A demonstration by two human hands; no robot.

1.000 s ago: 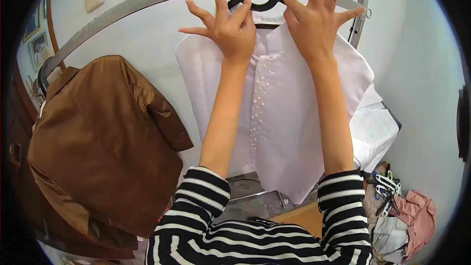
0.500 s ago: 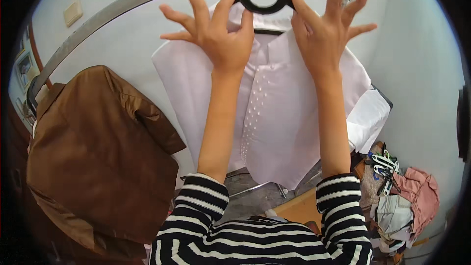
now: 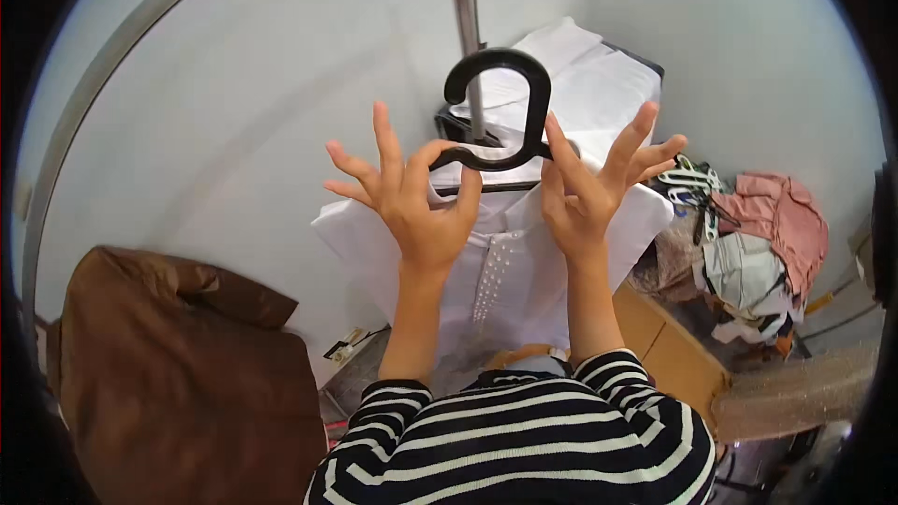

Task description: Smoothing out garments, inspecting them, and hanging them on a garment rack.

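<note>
Two hands up on the black hanger (image 3: 540,122), and both have a grip! The left hand (image 3: 432,224) pinches the hanger's left shoulder between thumb and forefinger, its other three fingers fanned wide. Over to the right hand (image 3: 582,210): thumb and forefinger nip the hanger just right of the hook's base, remaining fingers spread up and outward.

And there's the white garment (image 3: 528,271), hanging from the hanger, collar under the hook, its corners flaring out past both wrists. Down its front run pearly beads (image 3: 491,281), between the two forearms. The hook itself rises in front of a metal post (image 3: 463,9), its tip curling to the left; whether they touch, I cannot tell.

Behind it, white cloth (image 3: 599,84) lies draped, a dark corner peeking out at its far right. Away left, a brown jacket (image 3: 192,374) hangs below the curving metal rail (image 3: 103,70). Out right, pink cloth (image 3: 781,224) lies heaped beside black-and-white plastic pieces (image 3: 692,182).
</note>
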